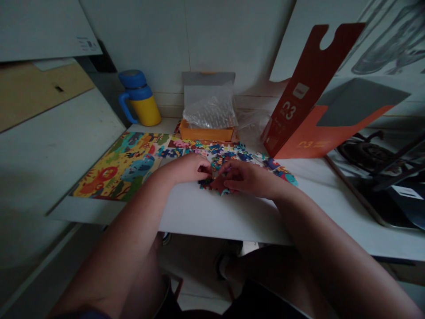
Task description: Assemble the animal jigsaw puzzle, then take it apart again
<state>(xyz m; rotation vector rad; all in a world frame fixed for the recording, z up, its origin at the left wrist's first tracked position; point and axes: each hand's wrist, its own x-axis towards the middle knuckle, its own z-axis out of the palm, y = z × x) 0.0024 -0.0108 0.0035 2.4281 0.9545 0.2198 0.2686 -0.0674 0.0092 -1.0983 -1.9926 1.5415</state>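
Both hands are bent over a pile of loose jigsaw puzzle pieces at the middle of the table. My left hand lies at the pile's left side, thumb and fingers curled together; what they hold, if anything, is too small to make out. Close by on the right, my right hand has its thumb and fingers pinched around a reddish-brown puzzle piece. Left of the hands, a yellow puzzle picture with coloured animals lies flat.
An orange box holding clear plastic wrap stands behind the pile. Further left is a blue and yellow mug. A tall open orange carton stands on the right, beside a dark appliance. The table's front edge runs above my knees.
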